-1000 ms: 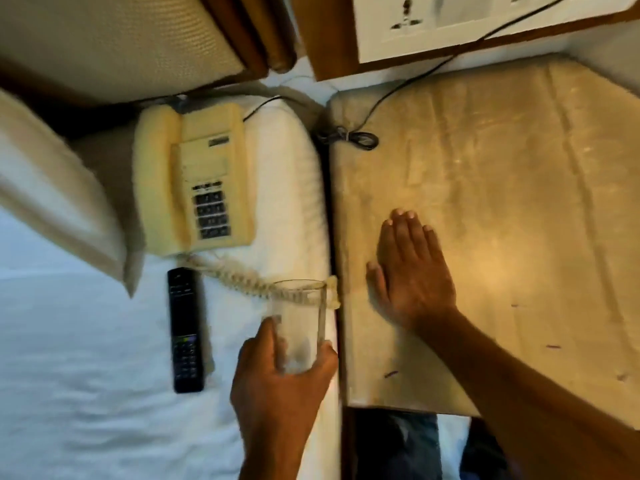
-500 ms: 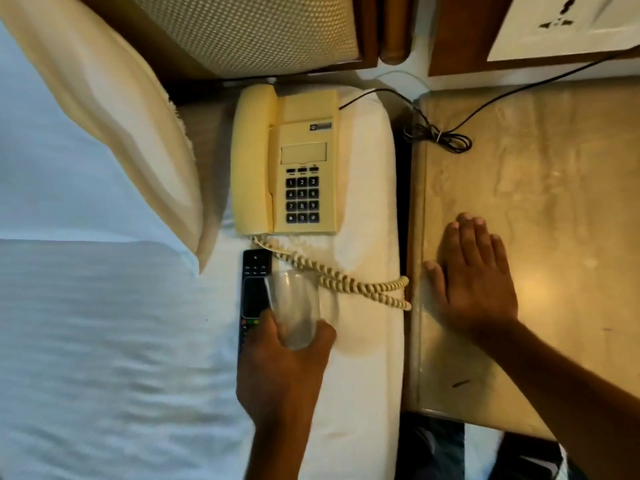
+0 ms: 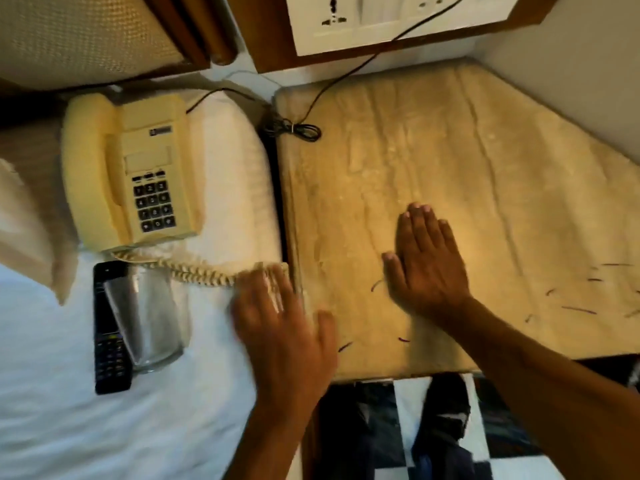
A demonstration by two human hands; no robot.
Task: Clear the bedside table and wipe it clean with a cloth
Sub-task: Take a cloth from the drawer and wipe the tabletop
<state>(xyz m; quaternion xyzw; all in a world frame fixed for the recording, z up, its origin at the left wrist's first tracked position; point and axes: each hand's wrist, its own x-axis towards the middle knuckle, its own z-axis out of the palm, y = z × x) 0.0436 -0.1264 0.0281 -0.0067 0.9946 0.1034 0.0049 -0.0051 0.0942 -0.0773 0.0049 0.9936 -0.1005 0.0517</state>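
Note:
The bedside table has a beige marble top with small dark specks near its front and right. My right hand lies flat on it, fingers together, holding nothing. A clear drinking glass stands on the white bed, partly over a black remote. My left hand is blurred above the bed's edge, to the right of the glass, fingers apart and empty. A cream telephone rests on the bed, its coiled cord running to the table edge. No cloth is in view.
A black cable coils at the table's back left corner and runs up to a white wall socket panel. A pillow lies at the left. The headboard is at top left. Checkered floor shows below the table.
My left hand has set the glass down on the bed by the remote, let go and moved right toward the table edge. My right hand stays flat on the table.

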